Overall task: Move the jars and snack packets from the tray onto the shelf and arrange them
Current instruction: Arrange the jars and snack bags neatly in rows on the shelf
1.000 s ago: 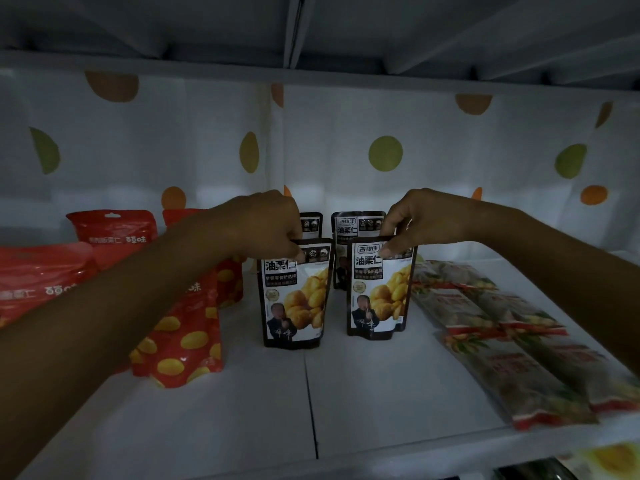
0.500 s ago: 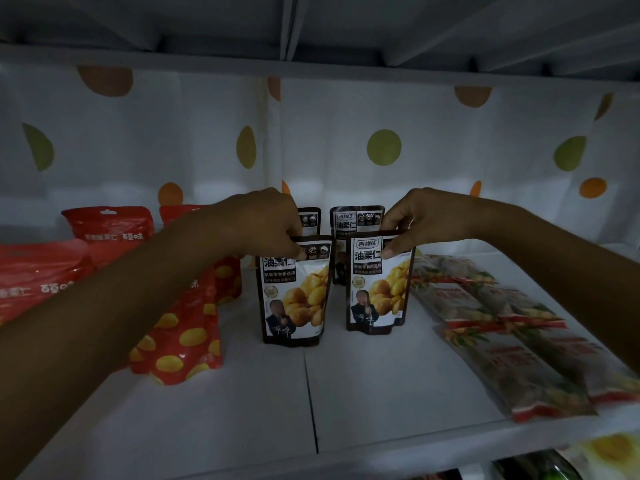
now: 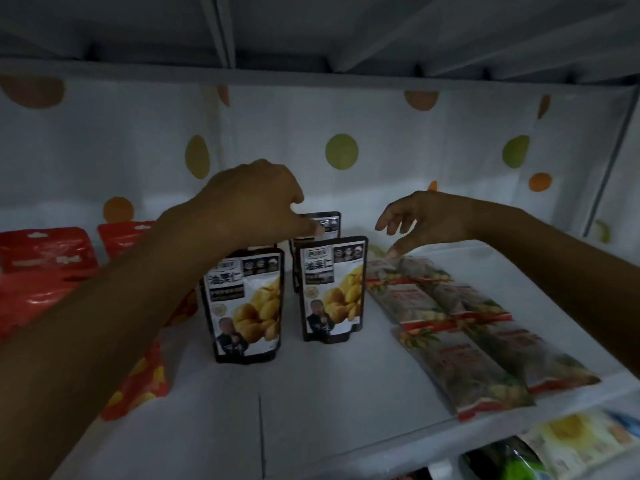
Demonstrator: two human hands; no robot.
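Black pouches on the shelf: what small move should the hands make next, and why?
Probably nudge the rear pouch square behind the right front pouch. The left hand reaches the rear pouch's top edge, the left front pouch and the right one stand upright and untouched, and the right hand hovers open, holding nothing.

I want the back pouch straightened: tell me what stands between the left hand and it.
Nothing visible does. The left hand is above the front left pouch, its fingertips at the top edge of the back pouch.
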